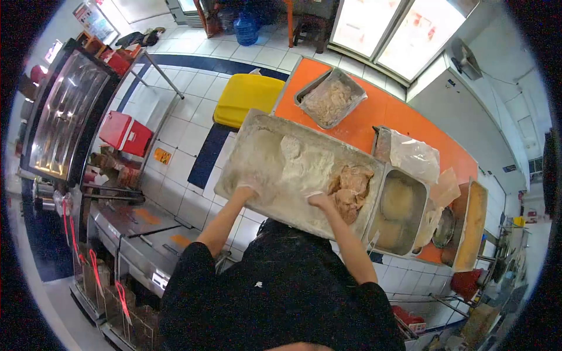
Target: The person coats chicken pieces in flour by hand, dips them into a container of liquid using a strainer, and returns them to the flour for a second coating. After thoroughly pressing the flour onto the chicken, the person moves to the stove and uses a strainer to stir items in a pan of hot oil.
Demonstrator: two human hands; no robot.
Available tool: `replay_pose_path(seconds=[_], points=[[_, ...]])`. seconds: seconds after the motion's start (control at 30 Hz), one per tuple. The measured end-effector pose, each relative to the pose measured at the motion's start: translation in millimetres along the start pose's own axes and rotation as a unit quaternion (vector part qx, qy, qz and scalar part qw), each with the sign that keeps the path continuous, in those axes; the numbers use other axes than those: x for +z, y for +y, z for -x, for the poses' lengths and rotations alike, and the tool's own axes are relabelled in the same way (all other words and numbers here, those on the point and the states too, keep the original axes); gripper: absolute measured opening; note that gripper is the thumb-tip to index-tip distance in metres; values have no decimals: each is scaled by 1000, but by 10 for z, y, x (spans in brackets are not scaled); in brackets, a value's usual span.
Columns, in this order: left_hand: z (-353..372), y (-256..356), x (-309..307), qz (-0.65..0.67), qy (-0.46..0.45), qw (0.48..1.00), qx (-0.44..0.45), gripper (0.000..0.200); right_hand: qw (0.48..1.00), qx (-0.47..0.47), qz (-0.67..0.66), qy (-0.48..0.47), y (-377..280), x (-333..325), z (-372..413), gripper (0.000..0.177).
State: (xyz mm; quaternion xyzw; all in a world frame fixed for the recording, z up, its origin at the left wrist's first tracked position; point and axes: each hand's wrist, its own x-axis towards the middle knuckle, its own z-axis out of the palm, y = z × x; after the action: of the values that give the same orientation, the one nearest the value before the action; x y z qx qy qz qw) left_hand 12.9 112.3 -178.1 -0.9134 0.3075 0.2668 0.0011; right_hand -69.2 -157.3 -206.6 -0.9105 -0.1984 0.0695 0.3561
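Observation:
A large metal tray [234, 169] of white flour [301, 169] lies before me. My left hand [249, 188] is in the flour at the tray's near left side, its fingers buried or blurred by powder. My right hand [319, 200] touches the flour just left of a pile of raw, pinkish meat [351, 190]; its fingertips are whitened and partly hidden. A white, flour-coated lump [291, 147] rests toward the tray's far side. Against the tray's right end stands a metal container [404, 213] with cloudy liquid.
On the orange table [363, 108] sit another tray of pale meat [333, 96], a plastic-covered container [414, 155] and a long tray of yellowish contents [471, 225]. A yellow bin [249, 99] stands beyond the flour tray. Fryers with baskets [120, 313] are at the lower left.

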Motion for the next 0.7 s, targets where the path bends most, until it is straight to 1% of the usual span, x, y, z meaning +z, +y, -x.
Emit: replay_pose_path(seconds=[0.03,0.07,0.1,0.13,0.17,0.2,0.23,0.27,0.3,0.33,0.37,0.4,0.43,0.47,0.5,0.53,0.6,0.63,0.67,0.7], points=[[24,-10,31,31,-103,994,-23,52,991,98,-86,-16,-37,158,-122,20],[-61,-82,498,151,-40,988,-1,53,966,193,-172,-30,-98,315,-261,22],[-205,-193,895,269,23,963,20,55,924,283,-256,-42,-162,458,-414,25],[-313,-114,777,284,-21,958,15,52,865,367,-337,-53,-217,591,-546,28],[-418,36,731,302,-68,951,8,50,790,447,-414,-65,-229,729,-600,31],[-527,78,781,301,-70,951,13,50,701,519,-484,-75,-197,814,-630,34],[-725,59,945,173,6,981,90,47,700,520,-485,-68,-64,852,-649,34],[-852,30,934,39,83,981,168,44,702,498,-502,91,98,832,-663,39],[-966,-40,928,201,121,971,57,39,685,466,-504,246,228,856,-641,46],[-1071,-91,852,356,149,921,-60,35,680,470,-503,251,231,818,-646,46],[-976,-15,319,235,196,949,-78,35,749,458,-421,227,192,731,-684,48],[-864,73,-264,110,240,960,-92,35,808,442,-334,200,118,597,-743,50],[-1050,-42,-266,106,236,962,-82,35,858,419,-244,171,7,392,-841,53],[-1312,-215,-111,150,209,966,-23,37,897,392,-150,139,-102,189,-931,56],[-1572,-323,128,195,179,964,34,39,926,360,-53,103,-196,24,-987,59],[-1903,-261,470,145,164,975,26,39,924,364,-53,107,-321,-101,-1052,59],[-2532,-137,1123,42,133,990,15,39,923,374,-34,79,-536,-251,-1204,53],[-2412,-95,1004,41,134,990,16,39,923,375,-34,81,-507,-272,-1203,53],[-2046,-23,740,42,289,953,79,36,940,334,-28,64,-477,-260,-1173,51],[-1682,55,411,43,436,888,141,35,954,294,-22,48,-444,-245,-1152,49]])
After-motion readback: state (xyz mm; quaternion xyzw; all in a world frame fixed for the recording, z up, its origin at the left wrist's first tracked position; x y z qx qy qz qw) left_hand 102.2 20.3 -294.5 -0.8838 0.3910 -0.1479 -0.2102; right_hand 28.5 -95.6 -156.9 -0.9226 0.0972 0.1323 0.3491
